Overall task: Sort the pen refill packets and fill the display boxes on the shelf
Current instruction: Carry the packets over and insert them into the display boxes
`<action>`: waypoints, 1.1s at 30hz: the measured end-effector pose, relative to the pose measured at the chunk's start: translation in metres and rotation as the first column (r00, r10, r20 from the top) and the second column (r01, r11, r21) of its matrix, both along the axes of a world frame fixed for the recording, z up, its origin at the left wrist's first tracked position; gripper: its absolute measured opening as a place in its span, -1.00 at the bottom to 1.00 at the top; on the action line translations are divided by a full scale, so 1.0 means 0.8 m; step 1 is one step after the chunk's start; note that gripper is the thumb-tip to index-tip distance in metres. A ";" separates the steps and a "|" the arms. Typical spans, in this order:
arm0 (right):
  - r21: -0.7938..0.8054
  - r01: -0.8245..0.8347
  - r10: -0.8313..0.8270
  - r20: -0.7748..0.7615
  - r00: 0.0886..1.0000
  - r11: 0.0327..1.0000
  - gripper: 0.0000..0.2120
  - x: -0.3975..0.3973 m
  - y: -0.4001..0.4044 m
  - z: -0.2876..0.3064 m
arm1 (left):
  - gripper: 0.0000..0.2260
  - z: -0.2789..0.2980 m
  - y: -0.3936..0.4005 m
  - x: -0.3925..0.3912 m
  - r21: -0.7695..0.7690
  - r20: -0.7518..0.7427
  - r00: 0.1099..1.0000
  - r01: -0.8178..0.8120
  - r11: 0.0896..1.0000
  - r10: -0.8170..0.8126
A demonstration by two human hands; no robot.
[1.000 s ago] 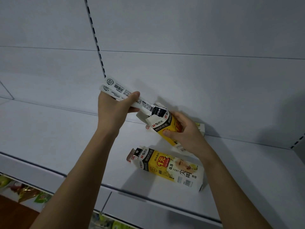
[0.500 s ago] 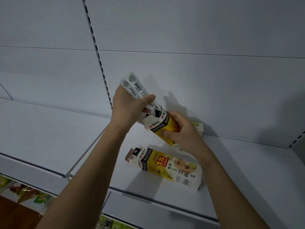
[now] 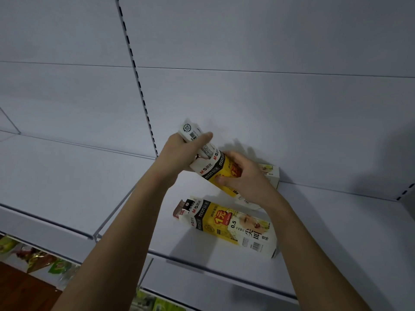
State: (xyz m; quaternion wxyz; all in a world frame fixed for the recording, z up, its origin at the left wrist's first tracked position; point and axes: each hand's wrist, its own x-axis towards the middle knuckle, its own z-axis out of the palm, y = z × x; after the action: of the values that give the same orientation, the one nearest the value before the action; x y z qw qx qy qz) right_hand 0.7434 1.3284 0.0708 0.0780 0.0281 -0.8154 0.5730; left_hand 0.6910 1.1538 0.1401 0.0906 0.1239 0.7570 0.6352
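Head view: nearest, a full display box [image 3: 226, 225] lies flat on the shelf [image 3: 67, 180]. Behind it, the right hand [image 3: 244, 176] grips a tilted box [image 3: 215, 171]. The left hand [image 3: 179, 151] pinches refill packets [image 3: 193, 135], now pushed deeper into its mouth than before. This box is nearly filled.
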 end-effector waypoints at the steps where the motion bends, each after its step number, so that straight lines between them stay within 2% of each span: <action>1: 0.003 -0.009 0.009 0.007 1.000 1.000 -0.45 0.000 -0.002 0.000 | -0.73 0.003 -0.004 -0.002 0.013 0.001 1.000 -0.019 1.000 0.019; 5: 0.016 -0.012 0.011 0.030 0.999 1.000 -0.47 0.001 -0.007 0.003 | -0.81 0.004 -0.017 -0.010 0.047 -0.114 0.973 -0.195 0.980 0.199; 7: 0.032 -0.001 0.001 0.020 1.000 0.999 -0.50 0.000 -0.009 0.003 | -0.84 -0.005 -0.011 -0.006 -0.045 -0.150 0.978 -0.150 0.988 0.141; 9: 0.042 0.026 -0.026 0.006 1.000 0.999 -0.52 -0.003 -0.012 0.003 | -0.88 -0.017 -0.002 -0.003 -0.118 -0.125 0.989 -0.089 0.989 0.074; 12: 0.052 0.040 -0.040 0.000 0.999 0.998 -0.50 -0.005 -0.014 0.003 | -0.89 -0.018 0.001 -0.004 -0.104 -0.074 0.995 -0.070 0.992 0.063; 16: 0.042 0.042 -0.043 0.006 0.999 0.998 -0.44 -0.006 -0.010 0.002 | -0.90 -0.013 -0.019 -0.010 -0.135 -0.176 0.980 -0.123 0.983 0.098; 19: 0.062 0.035 -0.035 -0.005 0.999 0.997 -0.49 -0.006 -0.011 0.000 | -0.98 -0.020 -0.019 -0.013 -0.216 -0.237 0.967 -0.144 0.966 0.091; 22: 0.091 0.032 -0.031 -0.012 0.999 0.995 -0.51 -0.007 -0.014 0.001 | -0.92 -0.030 -0.004 -0.011 -0.263 -0.232 0.971 -0.114 0.958 0.052; 26: 0.101 0.046 -0.047 0.011 0.999 0.994 -0.50 -0.009 -0.011 0.000 | -0.92 -0.025 -0.013 -0.013 -0.197 -0.160 0.987 -0.058 0.979 0.026; 29: 0.105 0.055 -0.057 0.015 0.998 0.993 -0.51 -0.010 -0.011 0.001 | -0.93 -0.026 -0.025 -0.015 -0.177 -0.209 0.973 -0.133 0.975 0.095; 31: 0.114 0.057 -0.061 0.025 0.998 0.992 -0.53 -0.010 -0.014 0.002 | -0.91 -0.030 -0.018 -0.008 -0.250 -0.262 0.963 -0.127 0.960 0.059; 33: 0.128 0.073 -0.078 0.031 0.996 0.989 -0.55 -0.010 -0.016 0.003 | -0.78 -0.037 -0.005 0.001 -0.334 -0.325 0.946 -0.125 0.934 0.011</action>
State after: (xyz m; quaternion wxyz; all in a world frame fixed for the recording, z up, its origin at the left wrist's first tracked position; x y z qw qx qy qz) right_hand 0.7350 1.3160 0.0728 0.0828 -0.0082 -0.8519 0.5171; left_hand 0.6919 1.1496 0.1105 -0.0340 0.1797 0.8664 0.4647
